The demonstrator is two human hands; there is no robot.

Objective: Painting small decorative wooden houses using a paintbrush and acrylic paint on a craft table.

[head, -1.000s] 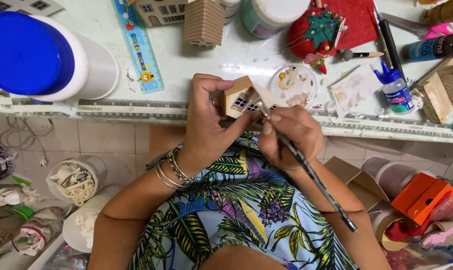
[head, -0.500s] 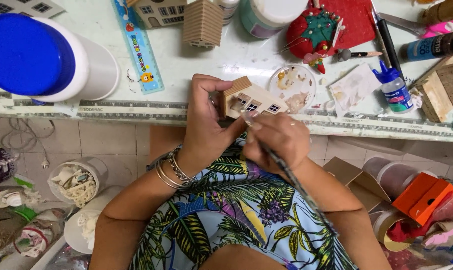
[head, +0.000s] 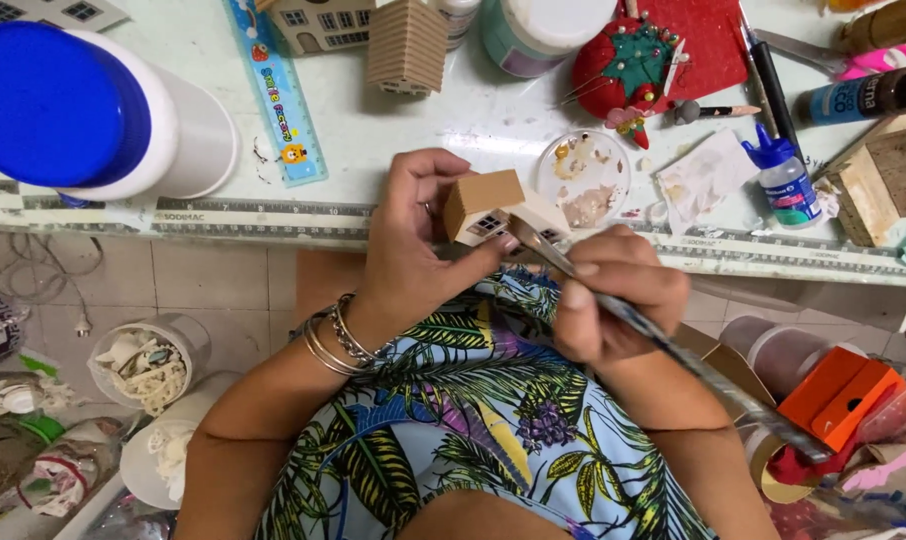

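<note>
At the bottom of the frame lies the person's lap in a leaf-print dress (head: 473, 440); bangles (head: 338, 340) circle the left wrist; to the lower left, on the floor, stands a tub of pale scraps (head: 148, 365), and to the lower right an orange box (head: 838, 395). Just above centre the left hand (head: 413, 260) is closed around a small wooden model house (head: 493, 205), thumb under its windowed wall and fingers curled over the far side, holding it in the air just before the desk's edge; the right hand (head: 613, 295) grips a long paintbrush (head: 673, 350) like a pen, its handle running down to the lower right and its tip meeting the house's near wall. Beyond the hands runs the front edge of the desk (head: 273, 215), marked like a measuring rule; on the desk, just behind the house, sits a clear round lid with dabs of paint (head: 583, 180); to its right a small blue-capped glue bottle (head: 783, 180); in the upper left a large white jar with a blue lid (head: 73, 110), and beside it a blue ruler (head: 273, 90); at the top centre another little house with a ridged roof (head: 408, 45); at the upper right a red strawberry-shaped pincushion (head: 623, 65).
</note>
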